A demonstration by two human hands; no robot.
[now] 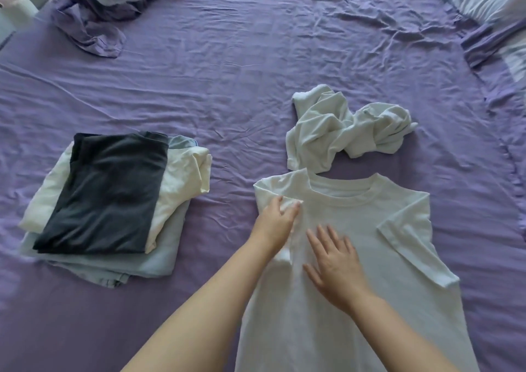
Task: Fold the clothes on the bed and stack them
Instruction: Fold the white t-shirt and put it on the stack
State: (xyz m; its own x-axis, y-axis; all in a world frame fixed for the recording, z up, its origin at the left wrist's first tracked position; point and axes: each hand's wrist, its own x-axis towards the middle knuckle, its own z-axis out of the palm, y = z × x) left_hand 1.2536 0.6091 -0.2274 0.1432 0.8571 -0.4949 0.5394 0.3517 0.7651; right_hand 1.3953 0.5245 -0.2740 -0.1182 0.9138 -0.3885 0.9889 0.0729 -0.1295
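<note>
A white T-shirt (364,229) lies flat on the purple bed sheet (227,73), neck pointing away from me. My left hand (274,219) pinches the shirt's left sleeve, which is folded inward over the chest. Flat on the chest lies my right hand (333,260), fingers spread, pressing the fabric. Just beyond the collar sits a crumpled white garment (338,130). To the left stands a stack of folded clothes (113,201): a dark grey piece on top, a cream one under it, light blue ones at the bottom.
A bunched purple duvet (94,10) lies at the far left corner. Striped pillows (489,4) sit at the far right. Wrinkled sheet stretches between the stack and the shirt.
</note>
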